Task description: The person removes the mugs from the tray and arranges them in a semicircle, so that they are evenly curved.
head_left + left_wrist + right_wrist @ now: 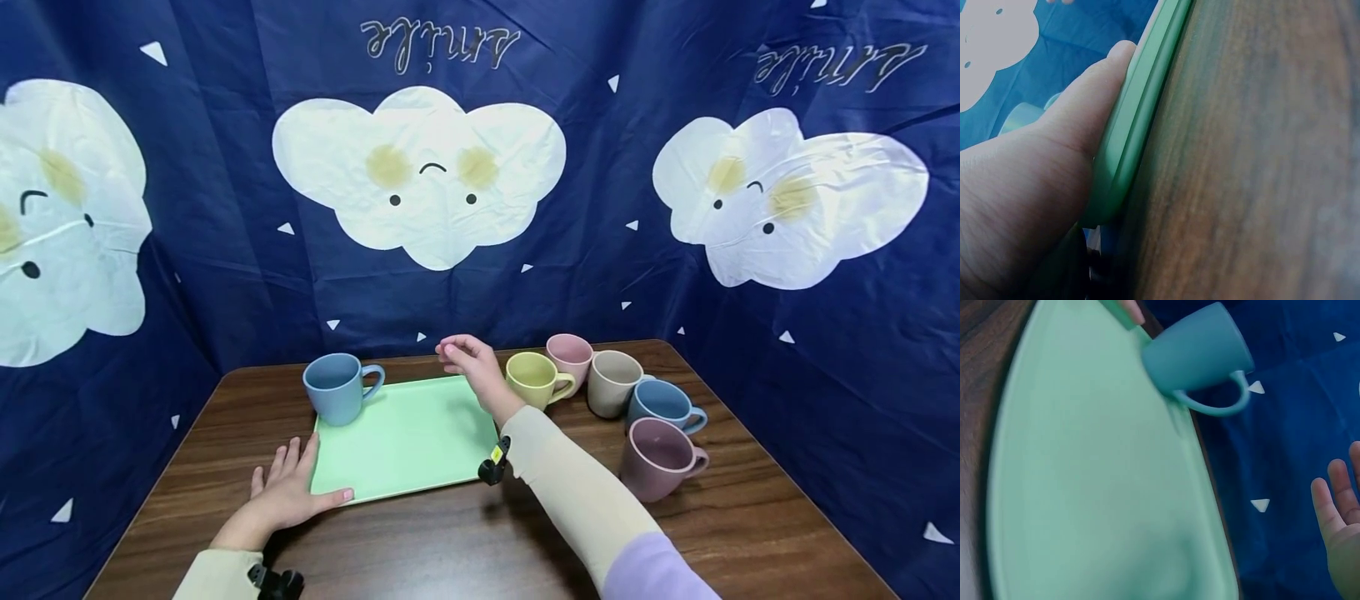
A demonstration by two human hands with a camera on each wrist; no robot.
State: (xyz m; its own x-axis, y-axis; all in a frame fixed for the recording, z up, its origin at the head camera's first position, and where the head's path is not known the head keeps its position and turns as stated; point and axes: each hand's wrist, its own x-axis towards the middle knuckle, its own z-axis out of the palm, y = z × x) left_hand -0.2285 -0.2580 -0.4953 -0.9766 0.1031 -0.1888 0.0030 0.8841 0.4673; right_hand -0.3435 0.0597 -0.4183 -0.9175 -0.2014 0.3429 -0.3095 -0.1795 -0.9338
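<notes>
A light green tray [420, 442] lies on the wooden table. My left hand [288, 493] rests at its front left corner with fingers spread, and in the left wrist view the thumb [1094, 87] lies along the tray's rim. On the far left corner of the tray stands an upright blue mug [335, 393], handle to the right. Above the far right part of the tray is my right hand [474, 367], holding nothing, fingers loosely bent. In the right wrist view its fingers [1340, 490] appear at the right, apart from the blue mug [1194, 353].
Right of the tray, several upright mugs stand close together: yellow [529, 373], pink [570, 354], beige [611, 385], a second blue one [656, 404] and mauve [651, 467]. A dark blue curtain [225, 283] with clouds encloses the table [405, 542] at the back and sides.
</notes>
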